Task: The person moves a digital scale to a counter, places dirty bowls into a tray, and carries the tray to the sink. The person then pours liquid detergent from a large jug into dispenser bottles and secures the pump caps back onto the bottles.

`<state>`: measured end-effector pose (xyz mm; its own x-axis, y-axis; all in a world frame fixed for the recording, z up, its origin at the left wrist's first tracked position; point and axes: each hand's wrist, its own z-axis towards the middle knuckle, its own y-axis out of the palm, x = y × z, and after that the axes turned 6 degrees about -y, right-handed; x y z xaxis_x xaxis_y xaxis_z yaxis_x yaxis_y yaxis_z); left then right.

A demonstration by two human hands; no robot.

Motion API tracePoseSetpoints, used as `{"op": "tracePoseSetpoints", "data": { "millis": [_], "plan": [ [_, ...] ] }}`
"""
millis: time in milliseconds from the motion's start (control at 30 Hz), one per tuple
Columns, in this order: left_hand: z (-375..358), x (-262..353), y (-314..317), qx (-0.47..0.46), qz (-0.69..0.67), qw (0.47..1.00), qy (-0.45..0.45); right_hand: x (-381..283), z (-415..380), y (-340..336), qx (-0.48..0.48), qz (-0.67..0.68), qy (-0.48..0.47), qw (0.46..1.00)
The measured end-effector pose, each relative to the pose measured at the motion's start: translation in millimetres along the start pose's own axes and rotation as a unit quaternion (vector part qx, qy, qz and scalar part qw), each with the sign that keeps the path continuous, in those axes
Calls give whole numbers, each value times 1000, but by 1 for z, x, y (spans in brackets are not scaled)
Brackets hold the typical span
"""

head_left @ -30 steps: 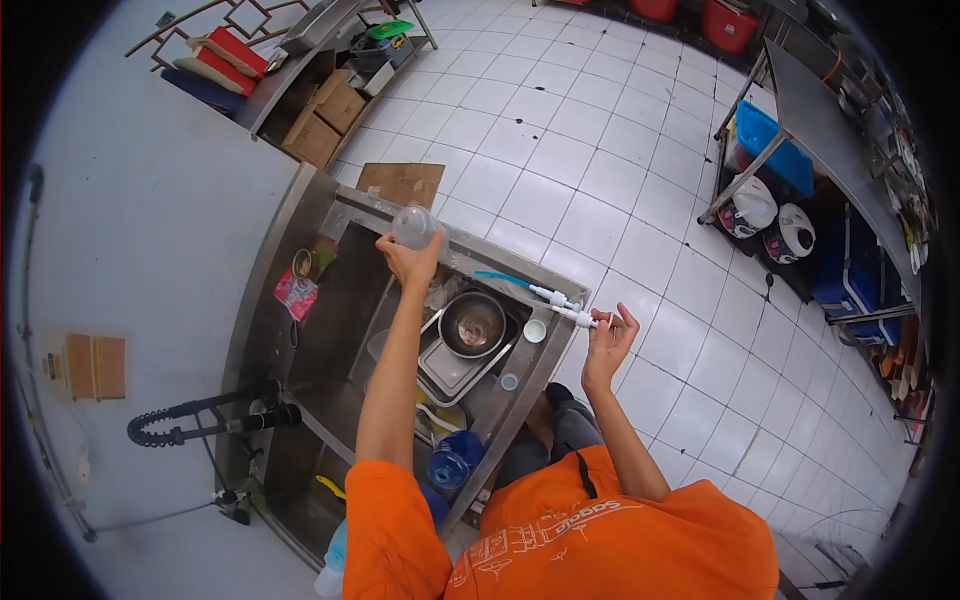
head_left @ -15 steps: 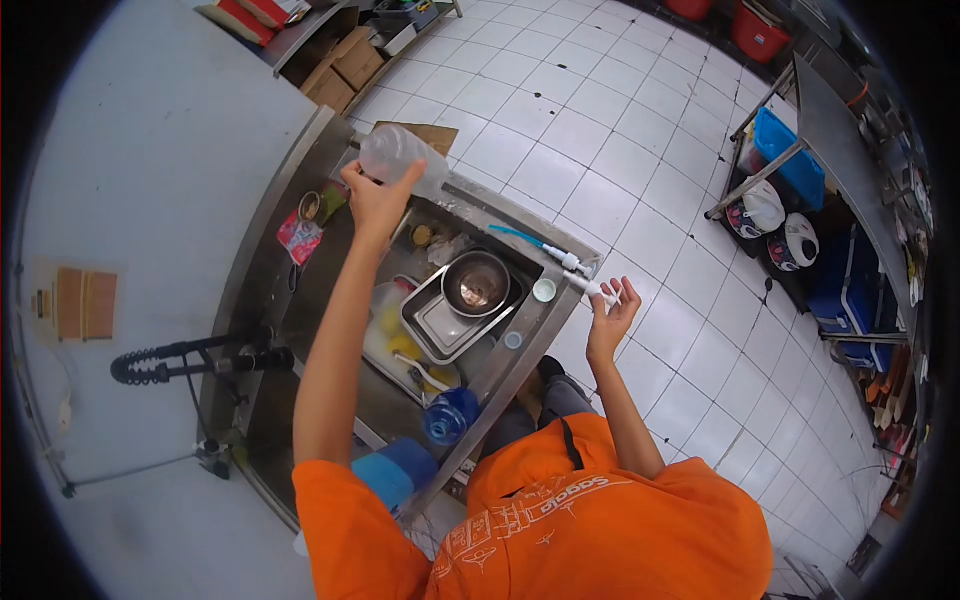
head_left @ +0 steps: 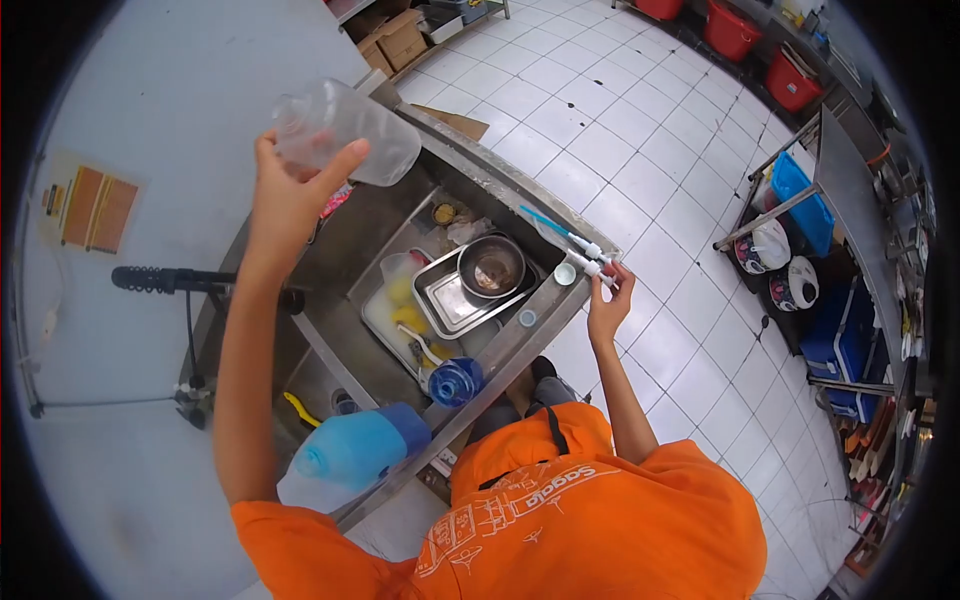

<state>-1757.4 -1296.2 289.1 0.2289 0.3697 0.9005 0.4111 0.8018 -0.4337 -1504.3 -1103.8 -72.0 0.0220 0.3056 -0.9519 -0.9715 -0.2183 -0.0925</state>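
Raised higher and swung toward the upper left of the frame since the earlier picture: left hand (head_left: 285,195), closed around the clear plastic bottle (head_left: 345,130), now tilted on its side above the back rim of the steel sink (head_left: 350,255). Barely shifted at centre right: right hand (head_left: 607,305), fingers pinched together on the white nozzle (head_left: 588,263) of the blue hose (head_left: 545,222), just beside the sink's front edge. Below, in the basin: metal bowl (head_left: 492,267) sitting in a steel tray (head_left: 450,300), yellow sponges (head_left: 405,305) on a white tray to the left, a small white cap (head_left: 565,274) on the rim near the nozzle. Lower left: large blue water jug (head_left: 350,450) lying by the sink. Best kept over the basin while tilted, grip firm at the bottle's base, mouth turned away from the wall; nozzle held steady and aimed inward, to judge from the layout, so any spill lands in the sink.
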Motion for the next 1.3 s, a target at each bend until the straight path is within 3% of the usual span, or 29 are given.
{"op": "tracePoseSetpoints", "data": {
  "millis": [200,433,833,933,1033,1267,1300],
  "plan": [
    [-78,21,-46,16,20,1000,4,-1,-1,1,-25,-91,-64,993],
    [-137,3,-92,92,64,994,-10,8,-3,2,-51,-150,-96,983],
    [-205,-29,-117,155,7,988,-10,5,2,-3,-73,-156,-81,982],
    [-213,-34,-115,168,-8,986,-10,4,3,-6,-101,-156,-37,982],
    [-222,-33,-106,175,-33,984,-10,-2,3,-1,-55,-219,-149,963],
    [-240,-37,-99,202,-6,979,-14,-30,30,-3,-363,-383,-214,822],
    [-243,-39,-100,210,0,978,-14,-26,34,-1,-387,-367,-192,824]
  ]
}}
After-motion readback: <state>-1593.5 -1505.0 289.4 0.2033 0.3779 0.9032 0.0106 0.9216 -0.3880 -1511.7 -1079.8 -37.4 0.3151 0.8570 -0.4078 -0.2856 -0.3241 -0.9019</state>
